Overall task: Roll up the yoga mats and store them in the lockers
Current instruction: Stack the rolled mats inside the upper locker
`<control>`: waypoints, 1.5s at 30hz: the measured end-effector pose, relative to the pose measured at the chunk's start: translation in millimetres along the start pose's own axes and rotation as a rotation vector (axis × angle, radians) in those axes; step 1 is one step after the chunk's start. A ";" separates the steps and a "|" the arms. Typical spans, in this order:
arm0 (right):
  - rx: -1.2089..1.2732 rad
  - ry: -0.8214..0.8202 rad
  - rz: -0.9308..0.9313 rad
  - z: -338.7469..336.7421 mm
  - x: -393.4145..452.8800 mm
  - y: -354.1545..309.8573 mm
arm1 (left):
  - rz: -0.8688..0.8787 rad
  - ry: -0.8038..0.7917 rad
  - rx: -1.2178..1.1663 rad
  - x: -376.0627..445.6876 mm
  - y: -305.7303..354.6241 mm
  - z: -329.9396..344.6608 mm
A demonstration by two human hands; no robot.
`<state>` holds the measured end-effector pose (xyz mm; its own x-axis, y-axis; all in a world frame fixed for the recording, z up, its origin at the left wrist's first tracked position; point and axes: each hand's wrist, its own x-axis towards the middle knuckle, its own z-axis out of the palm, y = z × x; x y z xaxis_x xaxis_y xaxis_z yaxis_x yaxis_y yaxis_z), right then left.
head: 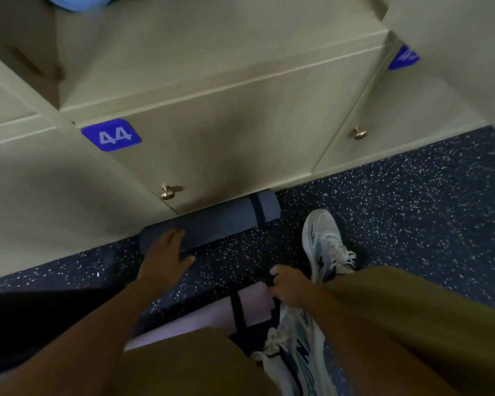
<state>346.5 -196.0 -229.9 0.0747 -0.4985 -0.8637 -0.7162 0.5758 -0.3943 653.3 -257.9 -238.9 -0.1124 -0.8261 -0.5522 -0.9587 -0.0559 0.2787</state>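
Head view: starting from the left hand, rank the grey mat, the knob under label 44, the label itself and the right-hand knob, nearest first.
1. Grey mat, under the left hand, against the locker base.
2. Knob below 44, just above the hand.
3. Label 44, higher, to the left.
4. Right-hand knob, far right.

Two rolled mats lie at the lockers' foot.
Your left hand [166,250] rests on the grey mat [212,221] against locker 44 [212,144]; your right hand [289,287] grips the pink mat's [249,307] black strap [237,312].
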 end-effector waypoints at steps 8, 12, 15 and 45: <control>0.058 -0.004 0.034 45.2 34.5 35.0 | -0.054 0.063 0.187 36.4 -11.0 25.2; 0.029 0.041 0.028 49.8 43.0 34.6 | -0.081 0.167 0.305 55.3 -11.6 25.7; 0.143 0.087 0.007 55.2 50.3 38.7 | -0.083 0.186 0.365 62.8 -12.5 26.4; 0.845 0.350 -0.391 -102.4 -168.7 -72.5 | 0.143 -0.050 -0.399 -93.3 90.1 -88.4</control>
<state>314.8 -220.0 -23.5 -0.1061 -0.8367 -0.5372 0.0550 0.5345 -0.8434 600.5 -235.4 -92.9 -0.2589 -0.8135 -0.5207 -0.7575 -0.1634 0.6320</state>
